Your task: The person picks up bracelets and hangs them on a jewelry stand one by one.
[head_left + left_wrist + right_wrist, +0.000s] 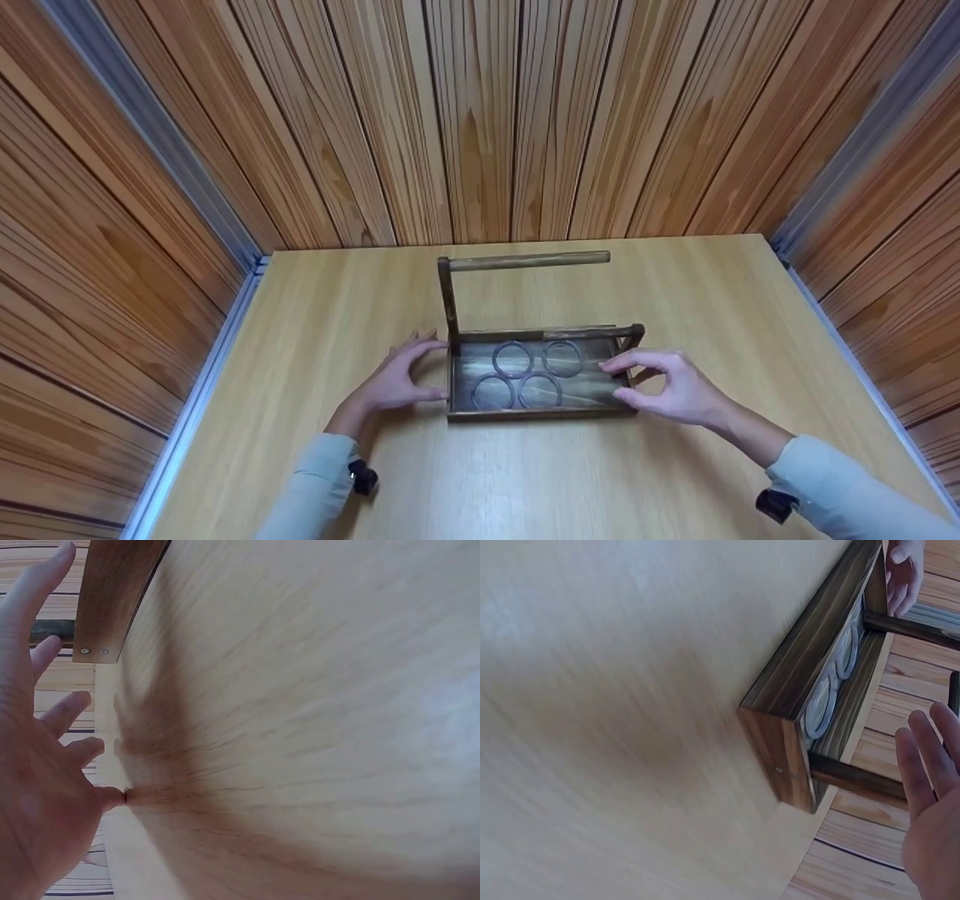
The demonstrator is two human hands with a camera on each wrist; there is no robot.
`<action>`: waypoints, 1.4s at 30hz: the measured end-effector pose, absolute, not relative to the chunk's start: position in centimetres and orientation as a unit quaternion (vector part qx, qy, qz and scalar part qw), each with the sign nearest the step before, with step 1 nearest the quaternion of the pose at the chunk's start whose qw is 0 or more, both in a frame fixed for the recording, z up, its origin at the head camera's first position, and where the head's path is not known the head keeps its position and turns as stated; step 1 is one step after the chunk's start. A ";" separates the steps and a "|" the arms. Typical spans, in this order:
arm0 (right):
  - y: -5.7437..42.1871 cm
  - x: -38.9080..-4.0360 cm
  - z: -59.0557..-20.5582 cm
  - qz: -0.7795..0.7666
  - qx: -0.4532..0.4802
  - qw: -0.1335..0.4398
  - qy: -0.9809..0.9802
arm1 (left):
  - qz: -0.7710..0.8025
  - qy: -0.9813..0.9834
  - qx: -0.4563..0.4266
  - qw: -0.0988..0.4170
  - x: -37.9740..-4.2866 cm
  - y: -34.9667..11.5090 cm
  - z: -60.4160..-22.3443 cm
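A dark wooden caddy [544, 414] sits on the table with several clear rings [540, 391] on its floor. At its left end a post [448, 304] stands up, carrying a round handle bar [525, 261] whose right end meets nothing. A shorter-looking post [631, 337] is at the right end, partly behind my right hand. My left hand [390, 379] is beside the left end wall, thumb and fingers spread; contact cannot be told. By the right end, my right hand [675, 390] has thumb and index apart; in the right wrist view its fingers [922, 765] look straight, gripping nothing.
The light wooden table [337, 300] spreads around the caddy. Wood-panelled walls [480, 135] rise at the back and both sides, with metal rails [202, 405] along the table's side edges. A small black device [364, 478] is on each sleeve cuff.
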State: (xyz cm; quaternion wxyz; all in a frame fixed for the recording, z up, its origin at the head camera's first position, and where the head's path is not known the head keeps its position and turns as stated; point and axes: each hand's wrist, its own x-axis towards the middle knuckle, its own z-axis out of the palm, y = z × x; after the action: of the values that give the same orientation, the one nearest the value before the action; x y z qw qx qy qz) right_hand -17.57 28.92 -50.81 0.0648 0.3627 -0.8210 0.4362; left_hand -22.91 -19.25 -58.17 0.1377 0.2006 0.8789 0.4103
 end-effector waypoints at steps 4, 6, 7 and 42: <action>28.3 -17.6 -51.1 0.441 0.366 0.057 -0.817 | 0.407 0.880 0.202 0.139 -22.6 -19.2 -58.4; 28.0 -17.6 -51.2 0.445 0.368 0.050 -0.815 | 0.403 0.881 0.205 0.139 -22.4 -19.2 -58.4; 27.8 -17.7 -51.3 0.446 0.367 0.044 -0.815 | 0.400 0.882 0.206 0.139 -22.3 -19.2 -58.5; 25.3 -19.1 -51.6 0.349 0.388 -0.067 -0.851 | 0.289 0.924 0.218 0.122 -21.9 -18.9 -58.2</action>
State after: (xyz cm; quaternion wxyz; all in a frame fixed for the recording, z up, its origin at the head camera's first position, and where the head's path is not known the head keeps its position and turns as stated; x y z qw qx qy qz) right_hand -19.13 25.31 -51.64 -0.0672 0.3875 -0.8507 0.3489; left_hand -21.88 -18.94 -58.24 0.1216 0.2178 0.9243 0.2890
